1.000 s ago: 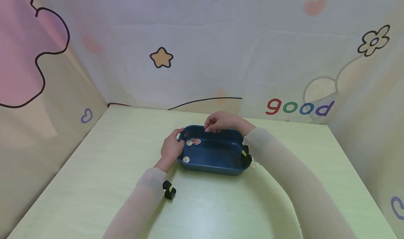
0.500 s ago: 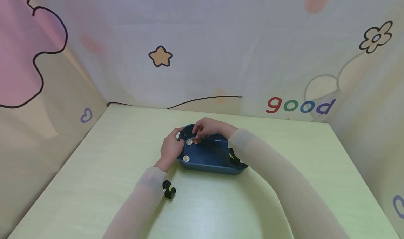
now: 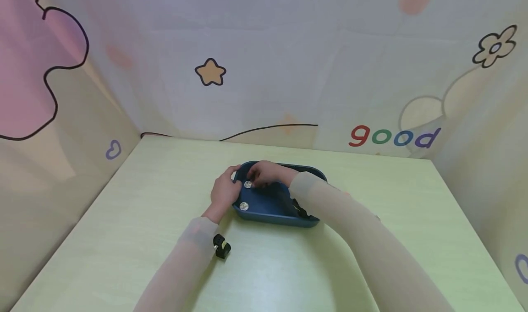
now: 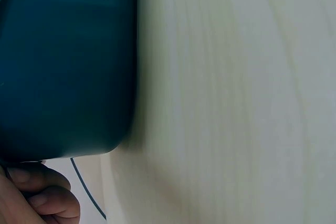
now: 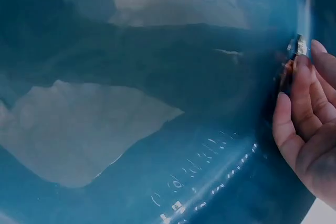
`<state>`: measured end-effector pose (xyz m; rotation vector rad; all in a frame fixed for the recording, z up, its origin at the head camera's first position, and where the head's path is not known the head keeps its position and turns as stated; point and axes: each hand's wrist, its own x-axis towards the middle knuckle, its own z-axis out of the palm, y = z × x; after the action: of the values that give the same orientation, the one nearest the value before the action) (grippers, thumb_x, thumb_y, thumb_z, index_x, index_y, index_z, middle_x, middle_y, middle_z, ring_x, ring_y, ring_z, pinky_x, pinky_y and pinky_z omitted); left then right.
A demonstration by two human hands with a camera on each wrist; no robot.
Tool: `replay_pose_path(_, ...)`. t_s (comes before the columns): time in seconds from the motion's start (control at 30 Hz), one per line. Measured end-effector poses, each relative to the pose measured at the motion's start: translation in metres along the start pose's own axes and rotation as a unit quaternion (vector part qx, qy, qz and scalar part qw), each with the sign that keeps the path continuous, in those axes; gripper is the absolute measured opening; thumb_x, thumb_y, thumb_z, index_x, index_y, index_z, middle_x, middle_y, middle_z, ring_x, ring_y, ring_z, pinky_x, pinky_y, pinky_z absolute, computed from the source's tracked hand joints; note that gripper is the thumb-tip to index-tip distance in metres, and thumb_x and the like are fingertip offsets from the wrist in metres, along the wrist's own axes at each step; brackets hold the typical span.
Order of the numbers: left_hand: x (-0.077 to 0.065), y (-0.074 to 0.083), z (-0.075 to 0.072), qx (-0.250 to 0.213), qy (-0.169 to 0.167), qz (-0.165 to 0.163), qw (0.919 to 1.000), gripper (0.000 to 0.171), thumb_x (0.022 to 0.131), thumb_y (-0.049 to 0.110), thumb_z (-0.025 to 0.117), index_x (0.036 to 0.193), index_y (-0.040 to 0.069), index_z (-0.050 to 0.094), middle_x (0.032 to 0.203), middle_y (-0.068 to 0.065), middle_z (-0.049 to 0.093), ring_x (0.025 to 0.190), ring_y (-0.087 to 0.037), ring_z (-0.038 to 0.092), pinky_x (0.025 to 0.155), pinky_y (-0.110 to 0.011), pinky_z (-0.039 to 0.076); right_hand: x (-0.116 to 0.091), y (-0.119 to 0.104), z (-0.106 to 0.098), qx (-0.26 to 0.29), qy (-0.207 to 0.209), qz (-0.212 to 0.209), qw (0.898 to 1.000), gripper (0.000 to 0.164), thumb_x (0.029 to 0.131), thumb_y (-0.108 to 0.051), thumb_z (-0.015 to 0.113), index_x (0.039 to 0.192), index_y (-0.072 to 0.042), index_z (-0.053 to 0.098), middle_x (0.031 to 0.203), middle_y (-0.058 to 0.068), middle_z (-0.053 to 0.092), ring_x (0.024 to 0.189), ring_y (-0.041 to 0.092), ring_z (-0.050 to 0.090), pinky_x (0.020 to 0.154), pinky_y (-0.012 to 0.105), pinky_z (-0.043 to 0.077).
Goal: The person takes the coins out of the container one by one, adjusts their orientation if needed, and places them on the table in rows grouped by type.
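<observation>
Ok, tray [image 3: 272, 218] nr far edge of worktop [image 3: 123, 238], room L/R; L grip [image 3: 225, 192] holds tray end, R grip [image 3: 266, 172] @ coins [image 3: 248, 184], pinch unclear.

In the head view, the right hand [image 3: 266, 172] is covering the floor of the tray [image 3: 268, 219] beneath it, while its sleeve [image 3: 350, 216] is hiding the tray's end behind that wrist. Most left hand [image 3: 224, 190] fingers are disappearing outside the wall. Markings are proving too small to read on the silver coin [image 3: 248, 184] at the right fingertips and the other coin [image 3: 244, 206] nearer the left wrist. In the wrist views, both hands are running off the edge; the coppery piece [image 5: 289, 66] by the right fingers is blurring, its grip unclear.
</observation>
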<state>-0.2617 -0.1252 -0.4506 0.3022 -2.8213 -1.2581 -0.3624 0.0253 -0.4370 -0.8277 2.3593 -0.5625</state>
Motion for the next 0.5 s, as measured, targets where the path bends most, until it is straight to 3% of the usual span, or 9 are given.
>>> replay_pose_path(0.13, 0.000, 0.000, 0.000, 0.000, -0.006, 0.001, 1.0000, 0.055, 0.094, 0.010, 0.054, 0.148, 0.020, 0.055, 0.064, 0.001, 0.041, 0.059, -0.015, 0.043, 0.051, -0.026, 0.028, -0.009, -0.015, 0.006, -0.024, 0.032, 0.023, 0.999, 0.035, 0.098, -0.010, 0.064, 0.131, 0.001, 0.066, 0.108, 0.017, 0.074, 0.075, 0.015, 0.068, 0.069, 0.025, 0.056)
replay_pose_path(0.27, 0.001, 0.001, -0.001, 0.001, -0.006, -0.003, 1.0000, 0.055, 0.094, 0.010, 0.054, 0.149, 0.021, 0.055, 0.062, 0.002, 0.039, 0.057, -0.014, 0.041, 0.050, -0.025, 0.026, -0.009, -0.018, 0.012, -0.037, 0.060, 0.024, 0.997, 0.029, 0.099, -0.012, 0.064, 0.125, 0.000, 0.069, 0.103, 0.015, 0.075, 0.074, 0.013, 0.065, 0.067, 0.023, 0.054)
replay_pose_path(0.5, -0.003, 0.001, -0.002, -0.002, -0.003, 0.002, 1.0000, 0.056, 0.094, 0.009, 0.054, 0.148, 0.020, 0.055, 0.060, 0.003, 0.038, 0.055, -0.014, 0.040, 0.050, -0.025, 0.026, -0.009, -0.020, 0.015, -0.031, 0.066, 0.022, 0.997, 0.017, 0.096, -0.011, 0.069, 0.109, -0.001, 0.072, 0.096, 0.013, 0.073, 0.073, 0.014, 0.064, 0.067, 0.024, 0.054)
